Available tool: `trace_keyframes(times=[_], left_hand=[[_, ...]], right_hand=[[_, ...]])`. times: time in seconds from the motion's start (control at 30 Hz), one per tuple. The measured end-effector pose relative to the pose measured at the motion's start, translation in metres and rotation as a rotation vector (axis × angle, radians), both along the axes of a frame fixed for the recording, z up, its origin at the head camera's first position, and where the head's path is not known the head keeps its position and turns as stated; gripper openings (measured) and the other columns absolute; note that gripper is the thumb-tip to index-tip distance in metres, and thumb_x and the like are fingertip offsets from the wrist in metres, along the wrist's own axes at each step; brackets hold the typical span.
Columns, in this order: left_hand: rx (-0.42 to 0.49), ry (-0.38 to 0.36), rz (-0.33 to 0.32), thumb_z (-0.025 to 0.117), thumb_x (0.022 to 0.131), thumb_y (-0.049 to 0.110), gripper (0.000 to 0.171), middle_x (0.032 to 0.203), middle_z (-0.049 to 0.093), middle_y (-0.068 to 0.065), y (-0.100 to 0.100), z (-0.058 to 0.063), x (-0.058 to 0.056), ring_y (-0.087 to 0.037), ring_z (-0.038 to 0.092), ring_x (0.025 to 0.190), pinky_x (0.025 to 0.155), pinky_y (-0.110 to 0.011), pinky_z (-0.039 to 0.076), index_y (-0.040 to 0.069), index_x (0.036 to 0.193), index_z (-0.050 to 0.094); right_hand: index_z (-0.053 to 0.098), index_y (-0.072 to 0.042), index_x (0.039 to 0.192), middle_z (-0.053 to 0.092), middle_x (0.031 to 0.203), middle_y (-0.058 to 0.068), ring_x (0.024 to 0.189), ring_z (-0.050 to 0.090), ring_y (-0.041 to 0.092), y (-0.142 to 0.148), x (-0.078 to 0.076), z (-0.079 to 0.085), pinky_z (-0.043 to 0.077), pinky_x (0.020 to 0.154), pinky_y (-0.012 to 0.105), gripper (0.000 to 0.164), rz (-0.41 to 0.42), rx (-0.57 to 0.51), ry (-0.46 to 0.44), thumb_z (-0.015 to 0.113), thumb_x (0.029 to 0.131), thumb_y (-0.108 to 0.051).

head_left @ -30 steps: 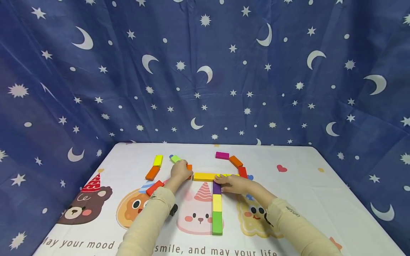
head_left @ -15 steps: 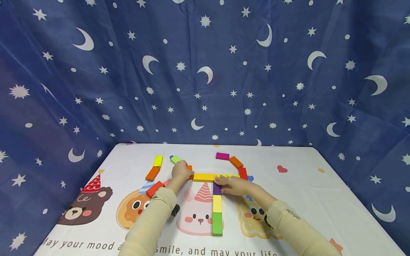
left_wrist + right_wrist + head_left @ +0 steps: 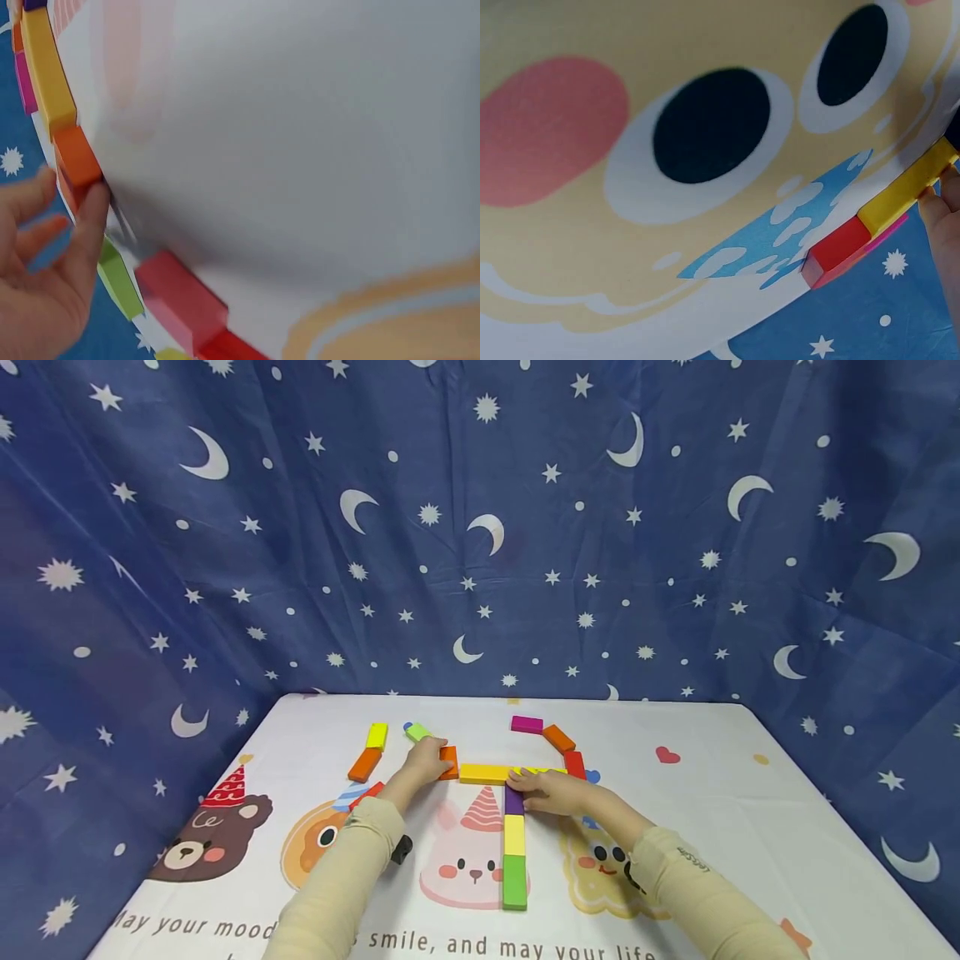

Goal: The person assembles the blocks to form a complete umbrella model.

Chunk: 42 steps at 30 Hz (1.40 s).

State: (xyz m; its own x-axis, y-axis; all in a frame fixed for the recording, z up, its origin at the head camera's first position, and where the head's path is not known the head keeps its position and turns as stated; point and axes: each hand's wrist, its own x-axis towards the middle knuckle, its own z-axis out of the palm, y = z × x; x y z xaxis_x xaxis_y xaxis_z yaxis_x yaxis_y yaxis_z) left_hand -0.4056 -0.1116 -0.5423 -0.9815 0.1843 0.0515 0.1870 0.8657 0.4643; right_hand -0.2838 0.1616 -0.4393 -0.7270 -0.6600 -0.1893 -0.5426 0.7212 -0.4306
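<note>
In the head view my left hand is just left of an upright-ended orange block. Its thumb tip is right at the end of that orange block in the left wrist view, the fingers spread apart. My right hand lies with its fingertips on the yellow blocks, where they meet a purple block. The right wrist view shows those fingers at the far side of the yellow block, beside a red block. Below the purple block follow a pale yellow block and a green block.
On the right, a magenta block, an orange one and a red one form a curve. Further left lie yellow, orange, red and light green blocks. A printed cloth covers the table.
My left hand has drawn slightly left from the orange block, which shows more now. The right hand keeps its place on the yellow blocks. The head view has shifted a little.
</note>
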Motion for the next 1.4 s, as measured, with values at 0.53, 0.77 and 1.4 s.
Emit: trace_keyframes(times=[0.53, 0.77, 1.4], left_hand=[[-0.033, -0.138, -0.144, 0.074, 0.077, 0.003, 0.056, 0.121, 0.061, -0.020, 0.013, 0.111, 0.090, -0.029, 0.056, 0.111, 0.104, -0.042, 0.041, -0.006, 0.128, 0.054], [-0.010, -0.131, -0.167, 0.074, 0.077, 0.003, 0.054, 0.124, 0.061, -0.018, 0.017, 0.107, 0.091, -0.030, 0.055, 0.117, 0.106, -0.043, 0.040, -0.004, 0.127, 0.056], [-0.050, -0.157, -0.162, 0.071, 0.081, 0.005, 0.055, 0.135, 0.054, -0.019, 0.015, 0.108, 0.094, -0.032, 0.049, 0.126, 0.109, -0.043, 0.036, -0.003, 0.132, 0.052]], right_hand=[[0.045, -0.015, 0.140, 0.039, 0.149, 0.004, 0.141, 0.031, 0.025, -0.001, -0.002, 0.000, 0.033, 0.111, 0.043, 0.049, -0.013, -0.002, -0.013, 0.058, 0.093, -0.017], [0.046, -0.015, 0.140, 0.041, 0.148, 0.005, 0.140, 0.033, 0.027, 0.003, 0.000, -0.002, 0.035, 0.110, 0.044, 0.049, -0.024, 0.001, -0.007, 0.059, 0.093, -0.017], [0.046, -0.012, 0.140, 0.041, 0.148, 0.006, 0.140, 0.032, 0.028, 0.002, -0.001, -0.002, 0.034, 0.110, 0.044, 0.048, 0.008, -0.021, -0.009, 0.058, 0.093, -0.017]])
